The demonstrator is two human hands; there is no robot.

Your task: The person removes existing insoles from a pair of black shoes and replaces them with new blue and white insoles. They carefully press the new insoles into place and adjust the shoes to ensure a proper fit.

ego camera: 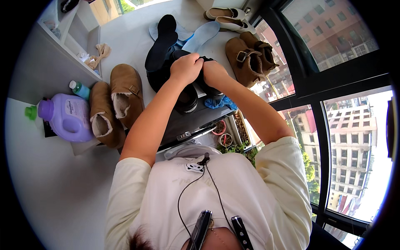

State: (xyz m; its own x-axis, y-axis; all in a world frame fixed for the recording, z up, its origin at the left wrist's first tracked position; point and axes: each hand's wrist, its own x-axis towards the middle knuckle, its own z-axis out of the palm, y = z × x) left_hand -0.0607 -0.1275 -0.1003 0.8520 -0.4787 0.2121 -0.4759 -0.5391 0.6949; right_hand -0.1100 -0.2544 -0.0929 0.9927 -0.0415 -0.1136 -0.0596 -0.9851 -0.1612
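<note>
A black shoe [208, 88] lies under both of my hands, close to the front edge of the dark surface. My left hand [187, 68] and my right hand [215, 73] are closed side by side at its upper part; the fingertips and what they pinch are hidden. Beside it, to the left, sits another black shoe [187, 100]. A black insole [161, 43] rests beyond that shoe, partly over pale blue insoles [203, 36]. Near my right wrist, a blue cloth [220, 103] lies crumpled by the shoe's heel.
Brown fleece-lined shoes [126, 90] stand at left, beside a purple jug [70, 117] and a small green bottle [82, 90]. Brown buckled boots [245, 64] and cream flat shoes [229, 22] are at the upper right, near the black window frame [300, 65]. Potted plants [225, 140] sit below the edge.
</note>
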